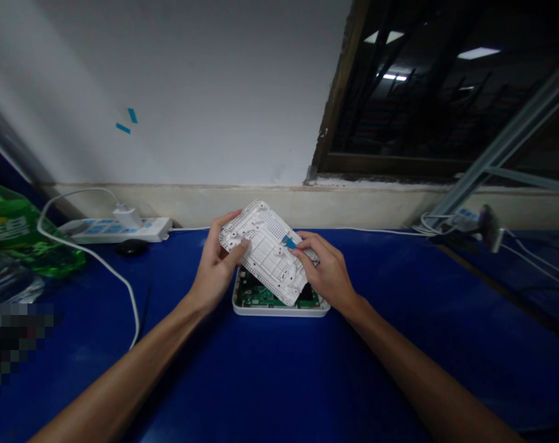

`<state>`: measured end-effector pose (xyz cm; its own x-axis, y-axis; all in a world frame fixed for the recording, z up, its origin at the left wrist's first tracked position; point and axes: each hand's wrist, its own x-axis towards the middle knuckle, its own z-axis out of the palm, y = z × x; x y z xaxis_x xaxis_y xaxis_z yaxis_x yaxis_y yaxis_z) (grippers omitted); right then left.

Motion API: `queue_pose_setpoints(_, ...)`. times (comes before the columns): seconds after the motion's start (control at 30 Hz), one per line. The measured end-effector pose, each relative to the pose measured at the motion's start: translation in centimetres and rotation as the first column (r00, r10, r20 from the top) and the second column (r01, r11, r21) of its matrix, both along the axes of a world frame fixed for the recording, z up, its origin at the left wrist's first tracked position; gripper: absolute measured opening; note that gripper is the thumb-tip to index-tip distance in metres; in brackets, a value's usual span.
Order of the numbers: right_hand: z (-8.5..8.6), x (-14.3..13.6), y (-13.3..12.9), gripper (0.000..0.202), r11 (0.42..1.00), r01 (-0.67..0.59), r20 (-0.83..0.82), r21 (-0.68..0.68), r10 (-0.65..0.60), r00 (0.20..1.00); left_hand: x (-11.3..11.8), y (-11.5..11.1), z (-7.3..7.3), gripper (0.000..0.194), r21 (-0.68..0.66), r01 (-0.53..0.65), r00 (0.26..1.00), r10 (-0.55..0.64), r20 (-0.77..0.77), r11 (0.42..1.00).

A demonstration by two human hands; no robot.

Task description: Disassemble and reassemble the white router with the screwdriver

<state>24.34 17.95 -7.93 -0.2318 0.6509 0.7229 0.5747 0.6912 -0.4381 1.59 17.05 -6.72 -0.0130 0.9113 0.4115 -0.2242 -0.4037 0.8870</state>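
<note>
My left hand [219,258] grips a white plastic cover [265,246] by its left end, thumb on the ribbed inner face. The cover is tilted and has rows of small vent holes. At its right side, my right hand [325,264] pinches a small piece of blue tape [288,242] against the cover's face. Beneath the cover, a white housing [279,312] lies on the blue table, with a green circuit board [256,295] inside it. The cover and my right hand hide part of the board.
A white power strip [117,230] with a plugged-in adapter [127,216] lies by the wall, beside a black mouse [132,247]. A white cable [117,271] loops over the left side. Green bottles [25,234] stand far left. Two blue strips [132,115] stick to the wall. Cables [433,226] lie at right.
</note>
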Motion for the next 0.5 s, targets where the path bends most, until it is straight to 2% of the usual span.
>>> queue_pose_setpoints(0.07,0.4,0.0,0.0,0.011,0.996,-0.025,-0.084,-0.089,0.017,0.996,0.1,-0.2,0.8,0.058,0.007,0.01,0.999,-0.01,0.035,1.0)
queue_pose_setpoints(0.17,0.8,0.1,0.1,0.043,0.937,-0.206,-0.247,-0.282,0.136,0.959,0.4,-0.7,2.1,0.074,0.001,0.061,0.994,-0.061,0.088,0.998)
queue_pose_setpoints(0.2,0.9,0.1,0.2,0.045,0.905,-0.275,-0.288,-0.325,0.182,0.94,0.4,-0.9,2.5,0.077,0.0,0.078,0.993,-0.078,0.09,0.997)
queue_pose_setpoints(0.27,0.8,0.1,0.2,0.033,0.866,-0.346,-0.325,-0.361,0.231,0.917,0.6,-1.2,3.0,0.076,-0.004,0.099,0.993,-0.099,0.066,0.995)
queue_pose_setpoints(0.33,0.5,0.0,0.2,0.021,0.889,-0.308,-0.312,-0.338,0.203,0.928,0.6,-1.4,3.2,0.072,0.001,0.105,0.994,-0.105,0.039,0.994)
queue_pose_setpoints(0.43,0.0,0.1,0.2,0.022,0.949,-0.18,-0.263,-0.257,0.11,0.958,0.3,-1.2,3.1,0.072,0.051,0.076,0.995,-0.079,0.059,0.996)
queue_pose_setpoints(0.5,-0.1,0.5,0.1,0.02,0.976,-0.11,-0.21,-0.186,0.07,0.975,-0.1,-0.8,2.8,0.062,0.039,0.054,0.992,-0.059,0.111,0.998)
